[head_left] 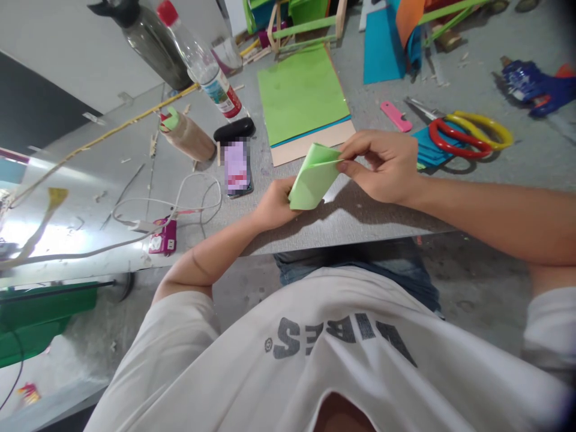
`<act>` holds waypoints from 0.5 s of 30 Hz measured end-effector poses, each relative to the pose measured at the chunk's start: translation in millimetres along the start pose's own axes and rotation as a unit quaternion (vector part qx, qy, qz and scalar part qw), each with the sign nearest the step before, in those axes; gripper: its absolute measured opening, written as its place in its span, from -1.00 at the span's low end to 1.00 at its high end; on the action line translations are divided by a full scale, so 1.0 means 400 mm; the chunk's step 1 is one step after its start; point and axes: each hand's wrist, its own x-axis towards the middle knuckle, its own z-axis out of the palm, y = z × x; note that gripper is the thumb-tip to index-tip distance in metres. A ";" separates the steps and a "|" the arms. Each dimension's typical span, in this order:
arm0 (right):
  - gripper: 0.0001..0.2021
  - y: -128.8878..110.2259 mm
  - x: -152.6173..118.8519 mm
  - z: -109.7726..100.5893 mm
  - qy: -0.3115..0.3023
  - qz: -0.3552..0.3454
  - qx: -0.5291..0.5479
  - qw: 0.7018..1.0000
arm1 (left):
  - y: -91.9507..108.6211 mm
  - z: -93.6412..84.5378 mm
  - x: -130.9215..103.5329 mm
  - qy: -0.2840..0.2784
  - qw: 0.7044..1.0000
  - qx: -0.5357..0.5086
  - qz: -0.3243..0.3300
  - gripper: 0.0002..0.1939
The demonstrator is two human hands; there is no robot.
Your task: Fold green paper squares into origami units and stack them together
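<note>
A folded light green paper (315, 177) is held above the front part of the grey table. At its lower left end, my left hand (279, 203) grips it, with the fingers partly hidden behind the paper. My right hand (378, 165) pinches its upper right corner between thumb and fingertips. Just beyond the paper lies a stack of coloured sheets, a green sheet (303, 93) on top with blue and beige edges showing beneath. Right of my right hand, scissors (468, 135) with red and yellow handles rest on blue pieces (434, 147).
A phone (237, 168), a black case (234, 129), a clear bottle (220, 93) and a brown cup (191, 139) stand or lie left. A white cable runs to a purple socket block (164, 236). A pink cutter (396, 117) and blue glue gun (531, 84) lie right. The table's front edge is close.
</note>
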 end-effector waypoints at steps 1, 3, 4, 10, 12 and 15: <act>-0.73 0.000 0.005 -0.006 -0.007 -0.001 -0.018 1.000 | -0.004 -0.019 0.004 -0.043 0.999 0.014 0.006 -0.43; -0.73 -0.004 0.016 -0.021 -0.027 0.005 -0.054 0.998 | -0.013 -0.055 0.015 -0.119 0.993 0.013 0.024 -0.15; -0.75 -0.007 0.021 -0.027 -0.040 0.000 -0.069 0.997 | -0.017 -0.067 0.021 -0.139 0.990 0.001 0.036 -0.01; -0.88 -0.064 0.006 -0.017 -0.103 -0.144 -0.105 0.979 | 0.002 -0.005 0.021 -0.065 0.993 -0.055 0.081 -0.11; -0.84 -0.087 -0.011 -0.002 -0.100 -0.122 -0.097 0.983 | 0.021 0.032 0.013 -0.064 0.993 -0.071 0.067 -0.24; -0.68 -0.105 -0.031 0.019 -0.062 -0.082 -0.069 0.992 | 0.041 0.060 0.003 -0.073 0.991 -0.102 0.046 -0.33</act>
